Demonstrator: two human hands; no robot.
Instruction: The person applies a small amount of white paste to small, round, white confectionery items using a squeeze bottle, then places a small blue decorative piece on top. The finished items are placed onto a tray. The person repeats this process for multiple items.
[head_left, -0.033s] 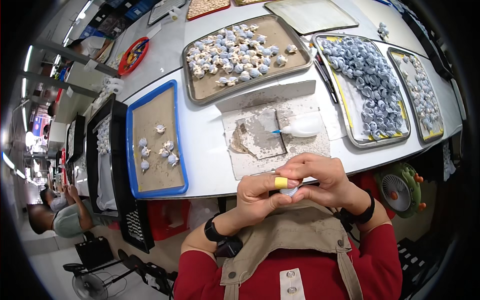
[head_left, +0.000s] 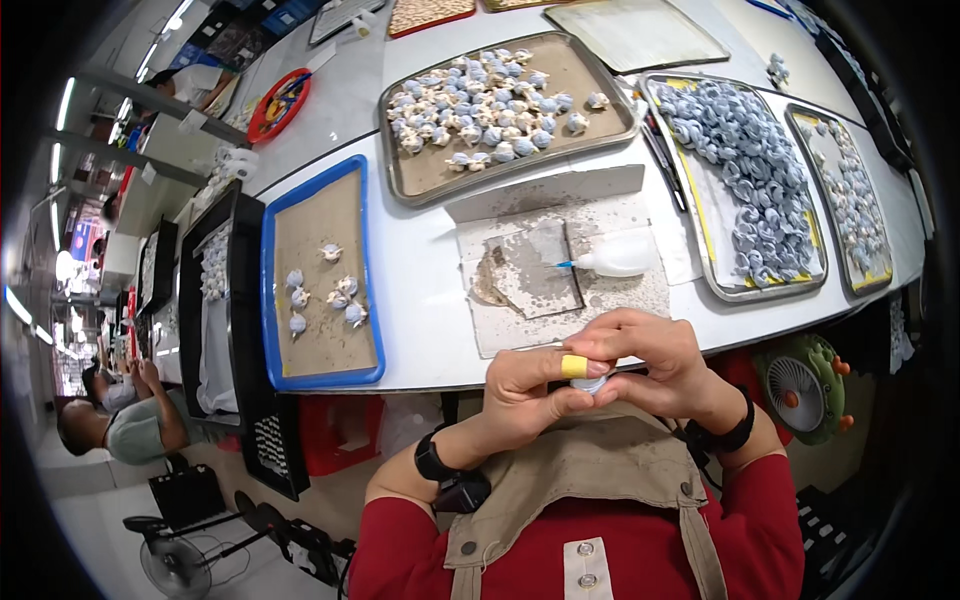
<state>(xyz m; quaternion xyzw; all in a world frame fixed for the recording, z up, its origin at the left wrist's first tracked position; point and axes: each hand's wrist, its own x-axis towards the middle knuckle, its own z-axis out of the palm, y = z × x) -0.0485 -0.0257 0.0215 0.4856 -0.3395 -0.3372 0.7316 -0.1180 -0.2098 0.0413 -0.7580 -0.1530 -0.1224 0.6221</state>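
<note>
Two hands meet at the near edge of the bench (head_left: 415, 300), with one small grey-blue piece (head_left: 590, 383) between them. The left hand (head_left: 525, 395) has its fingers clamped on the piece, one of them wearing a single yellow band (head_left: 575, 366); the right hand (head_left: 662, 365) has its fingers pinched on it from the other side. Just beyond, one bottle (head_left: 617, 259) lies on one cardboard (head_left: 608, 302). To the left, one blue tray (head_left: 330, 381) holds seven figures (head_left: 338, 300). One large brown-lined tray (head_left: 425, 172) carries dozens, two standing apart at its right. Two more loaded trays (head_left: 765, 294) lie right.
</note>
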